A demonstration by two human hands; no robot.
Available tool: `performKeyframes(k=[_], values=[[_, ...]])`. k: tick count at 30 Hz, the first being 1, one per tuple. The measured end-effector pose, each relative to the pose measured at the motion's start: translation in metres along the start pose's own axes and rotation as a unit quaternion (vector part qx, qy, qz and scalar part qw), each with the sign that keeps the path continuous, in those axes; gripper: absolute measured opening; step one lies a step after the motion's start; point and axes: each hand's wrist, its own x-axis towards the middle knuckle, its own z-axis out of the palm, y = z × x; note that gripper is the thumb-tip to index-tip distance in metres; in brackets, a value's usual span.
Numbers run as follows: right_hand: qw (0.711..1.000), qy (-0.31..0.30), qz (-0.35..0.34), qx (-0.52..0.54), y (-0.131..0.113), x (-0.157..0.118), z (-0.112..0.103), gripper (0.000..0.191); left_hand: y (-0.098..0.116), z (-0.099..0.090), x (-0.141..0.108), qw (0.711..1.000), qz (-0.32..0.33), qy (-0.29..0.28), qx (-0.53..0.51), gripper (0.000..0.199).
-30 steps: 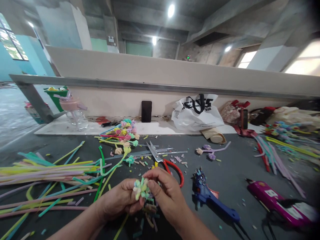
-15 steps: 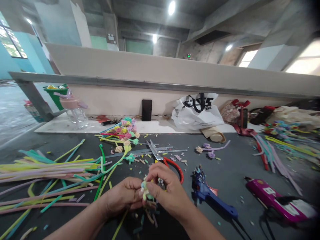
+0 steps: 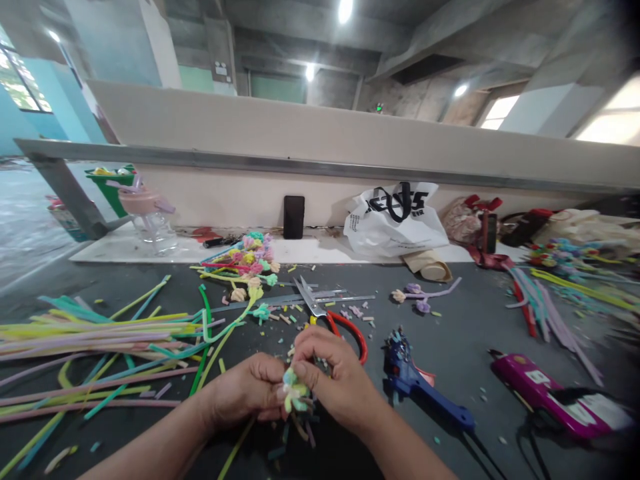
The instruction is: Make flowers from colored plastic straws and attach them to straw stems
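A small pastel flower [image 3: 294,393] of fuzzy stems, in yellow, green and blue, is held between my two hands. My left hand [image 3: 250,388] pinches it from the left side. On its upper right, the thumb and fingers of my right hand [image 3: 333,373] grip its edge. Just beyond my right hand lie red-handled scissors [image 3: 350,330] with the blades apart. Left of my hands is a spread of loose fuzzy stems [image 3: 125,340]. Short cut bits [image 3: 300,430] lie beneath the flower.
To the right are a blue glue gun [image 3: 425,390] and a magenta tool [image 3: 550,393] with cords. Finished flowers [image 3: 250,257], a phone [image 3: 293,217], a white bag [image 3: 395,223] and a clear cup [image 3: 153,223] stand or lie along the back.
The flower shows more of its petals towards me, and my right fingers have shifted slightly on it. The whole view has moved a little.
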Motion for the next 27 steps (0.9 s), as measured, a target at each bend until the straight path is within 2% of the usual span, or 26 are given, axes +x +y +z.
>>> performKeyframes(k=[3,9,15,20,27], values=[[1.0,-0.004,-0.002,0.01,0.0,0.0,0.001,0.017,-0.001,0.0,0.0,1.0,-0.004,-0.005,0.004,0.038],[0.997,-0.026,0.008,0.066,0.002,0.0,-0.005,0.019,-0.008,-0.002,0.001,0.998,-0.022,-0.028,-0.057,0.036],[0.99,-0.102,0.001,0.094,0.002,0.0,-0.01,0.016,-0.01,-0.003,0.0,0.995,-0.027,-0.043,-0.091,0.033],[0.991,-0.09,0.003,0.099,0.002,0.002,-0.011,0.011,-0.01,-0.005,0.0,0.992,-0.028,-0.04,-0.12,0.029],[0.991,-0.096,-0.025,0.093,0.007,0.0,-0.01,0.017,-0.009,-0.002,-0.001,0.993,-0.062,-0.029,-0.095,0.026]])
